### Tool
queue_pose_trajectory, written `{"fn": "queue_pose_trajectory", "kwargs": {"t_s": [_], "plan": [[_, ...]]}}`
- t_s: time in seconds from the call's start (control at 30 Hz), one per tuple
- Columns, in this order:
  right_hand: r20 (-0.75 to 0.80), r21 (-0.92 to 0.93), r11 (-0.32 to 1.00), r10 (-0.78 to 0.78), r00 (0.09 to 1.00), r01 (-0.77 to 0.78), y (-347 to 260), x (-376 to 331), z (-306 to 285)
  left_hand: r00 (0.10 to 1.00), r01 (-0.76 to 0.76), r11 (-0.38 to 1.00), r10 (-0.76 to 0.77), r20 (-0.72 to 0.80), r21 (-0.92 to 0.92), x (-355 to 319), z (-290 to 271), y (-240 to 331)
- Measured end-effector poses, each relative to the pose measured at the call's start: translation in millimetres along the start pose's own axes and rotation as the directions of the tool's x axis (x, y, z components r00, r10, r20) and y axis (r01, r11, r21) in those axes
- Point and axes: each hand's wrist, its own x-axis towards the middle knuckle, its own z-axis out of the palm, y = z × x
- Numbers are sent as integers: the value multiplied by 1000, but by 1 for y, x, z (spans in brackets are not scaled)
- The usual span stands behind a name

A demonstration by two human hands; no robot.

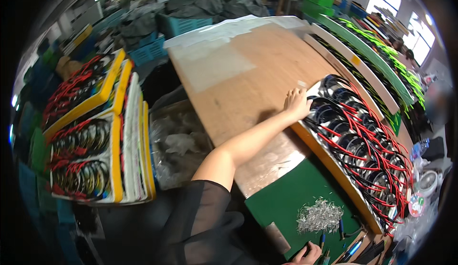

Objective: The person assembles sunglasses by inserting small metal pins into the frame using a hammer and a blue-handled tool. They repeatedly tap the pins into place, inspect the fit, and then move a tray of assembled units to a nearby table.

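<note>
My left arm reaches across the table to my left hand [298, 103], whose curled fingers close over the far end of a yellow-edged tray [329, 159]. Coiled black-and-red cables [355, 143] with red leads fill this tray, and the nearest black coils lie right beside my thumb. At the lower edge, partly cut off, my right hand [310, 254] is closed around a slim dark handle [299, 254]; its tool end is not clear. Just beyond that hand, a pile of small silvery metal pieces [320, 216] lies on a green mat [274, 203].
Several hand tools [352, 248] lie at the mat's near right corner. White trays of black and bright green cables [355, 57] stand at the far right. Stacked yellow-edged trays [117, 157] of cables rise on the left. A clear plastic bag [181, 143] sits beside the wooden table [224, 98].
</note>
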Motion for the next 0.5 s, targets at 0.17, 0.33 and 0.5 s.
{"fn": "queue_pose_trajectory", "kwargs": {"t_s": [0.17,0.33,0.5], "plan": [[4,21,996,-84,996,84,12,-3,-2,990,-45,960,7,-138,-275,-142,-75,-38],[9,40,993,-116,993,115,30,-8,1,997,-13,993,4,-74,-116,-255,-87,-59],[-2,119,980,-163,987,163,35,-17,3,951,83,985,-124,-284,-153,-260,-78,-45]]}}
